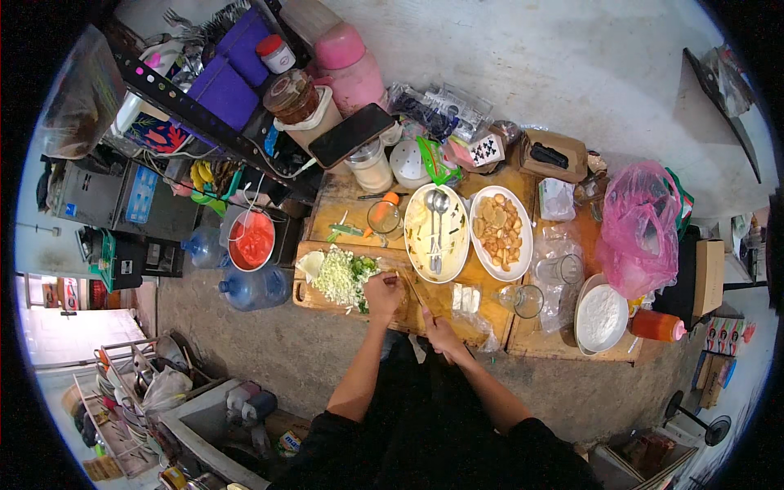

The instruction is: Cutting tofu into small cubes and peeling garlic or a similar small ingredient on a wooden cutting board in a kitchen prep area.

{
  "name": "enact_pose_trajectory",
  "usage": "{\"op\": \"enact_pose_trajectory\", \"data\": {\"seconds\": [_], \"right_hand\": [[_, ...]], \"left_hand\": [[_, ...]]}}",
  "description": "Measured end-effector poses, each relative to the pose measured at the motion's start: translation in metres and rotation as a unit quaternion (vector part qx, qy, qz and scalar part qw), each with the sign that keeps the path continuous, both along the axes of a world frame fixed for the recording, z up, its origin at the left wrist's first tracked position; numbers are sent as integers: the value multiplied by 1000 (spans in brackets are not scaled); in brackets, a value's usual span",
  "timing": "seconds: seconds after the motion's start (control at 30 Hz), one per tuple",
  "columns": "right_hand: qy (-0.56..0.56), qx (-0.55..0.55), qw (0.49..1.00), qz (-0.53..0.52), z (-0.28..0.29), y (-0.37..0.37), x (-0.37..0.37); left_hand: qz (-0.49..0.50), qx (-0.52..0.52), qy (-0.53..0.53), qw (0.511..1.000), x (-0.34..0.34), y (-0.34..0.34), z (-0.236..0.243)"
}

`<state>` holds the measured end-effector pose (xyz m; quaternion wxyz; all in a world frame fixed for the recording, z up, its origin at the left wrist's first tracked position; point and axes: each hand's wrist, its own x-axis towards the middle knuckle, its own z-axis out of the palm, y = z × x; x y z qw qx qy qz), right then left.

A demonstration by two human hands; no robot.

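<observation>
At the cutting board (317,302), your left hand (382,296) is resting curled, contents unclear, just right of the chopped vegetables (333,279); farther right, your right hand (443,336) is gripping the knife (417,295), blade slanting forward-left.

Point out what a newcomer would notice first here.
The puffy translucent pink bag at the right end of the table would probably come first. Next, the black phone toward the back left. At the front, the right hand holds a knife, right of chopped pale vegetables.
</observation>
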<state>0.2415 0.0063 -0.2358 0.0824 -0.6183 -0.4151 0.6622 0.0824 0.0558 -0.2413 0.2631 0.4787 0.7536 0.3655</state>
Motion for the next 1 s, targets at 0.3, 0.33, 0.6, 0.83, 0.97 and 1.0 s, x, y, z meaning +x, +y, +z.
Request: {"op": "enact_pose_trajectory", "data": {"seconds": [0.3, 0.33, 0.6, 0.83, 0.97, 1.0], "right_hand": [[11, 27, 999, 16, 23, 1, -3], [3, 31, 999, 12, 25, 1, -4], [16, -5, 1000, 1, 17, -1, -4], [82, -63, 994, -24, 4, -3, -6], [90, -62, 994, -26, 12, -2, -4], [87, -66, 994, -28, 18, -1, -3]], "left_hand": [[19, -5, 35, 999, -4, -3, 0], [18, -5, 35, 999, -3, -3, 1], [-31, 47, 91, 994, 2, -3, 9], [-29, 76, 88, 993, 6, -8, 0], [-30, 65, 66, 995, 11, -9, 5], [-25, 70, 57, 996, 11, -10, 5]]}}
